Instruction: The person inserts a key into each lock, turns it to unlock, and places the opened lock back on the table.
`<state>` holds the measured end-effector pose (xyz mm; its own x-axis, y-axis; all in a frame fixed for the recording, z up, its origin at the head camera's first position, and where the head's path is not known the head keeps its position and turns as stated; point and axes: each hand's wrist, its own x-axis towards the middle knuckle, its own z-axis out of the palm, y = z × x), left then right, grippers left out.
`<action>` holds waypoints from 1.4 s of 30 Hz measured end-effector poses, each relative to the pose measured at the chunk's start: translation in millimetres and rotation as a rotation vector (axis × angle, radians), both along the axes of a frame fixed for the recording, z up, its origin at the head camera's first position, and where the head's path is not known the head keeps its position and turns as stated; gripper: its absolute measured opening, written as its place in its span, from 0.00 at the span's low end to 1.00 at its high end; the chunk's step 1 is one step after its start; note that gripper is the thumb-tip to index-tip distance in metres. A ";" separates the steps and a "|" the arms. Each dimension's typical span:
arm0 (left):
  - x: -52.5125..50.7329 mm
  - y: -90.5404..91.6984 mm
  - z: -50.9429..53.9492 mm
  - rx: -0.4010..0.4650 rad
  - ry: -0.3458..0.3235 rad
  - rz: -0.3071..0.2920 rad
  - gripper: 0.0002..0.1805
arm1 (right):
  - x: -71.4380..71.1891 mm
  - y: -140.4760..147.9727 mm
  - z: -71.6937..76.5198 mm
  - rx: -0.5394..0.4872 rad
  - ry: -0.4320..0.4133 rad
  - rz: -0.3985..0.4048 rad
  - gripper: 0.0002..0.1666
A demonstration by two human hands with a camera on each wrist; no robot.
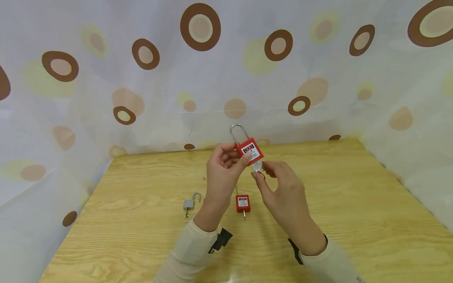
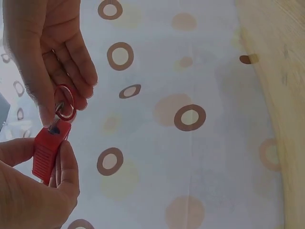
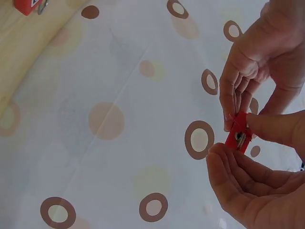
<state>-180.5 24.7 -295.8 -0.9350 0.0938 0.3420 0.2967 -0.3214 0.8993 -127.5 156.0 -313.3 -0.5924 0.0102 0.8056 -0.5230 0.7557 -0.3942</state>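
Above the table, my left hand grips a red padlock with a white label between thumb and fingers. Its long metal shackle points up; whether it is latched cannot be told. At the padlock's bottom end, my right hand pinches a key by its head. The left wrist view shows the key's shaft at the keyhole and a red ring hanging from the key. How deep the shaft sits is hidden. In the right wrist view, fingers of both hands surround the red body.
On the wooden table below lies another red padlock with a key in its bottom. Left of it is a small grey padlock, its shackle swung open, with a key and ring. A patterned sheet stands behind the table.
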 end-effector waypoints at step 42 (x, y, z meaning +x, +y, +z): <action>3.3 0.1 -3.2 -0.196 0.018 -0.215 0.21 | 0.9 29.3 20.3 -0.438 -0.567 0.218 0.22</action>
<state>-177.2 24.8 -298.9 -0.8805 0.3548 0.3144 0.2571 -0.1996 0.9455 -126.6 185.4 -293.0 -0.9408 0.0948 0.3255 -0.2704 0.3697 -0.8890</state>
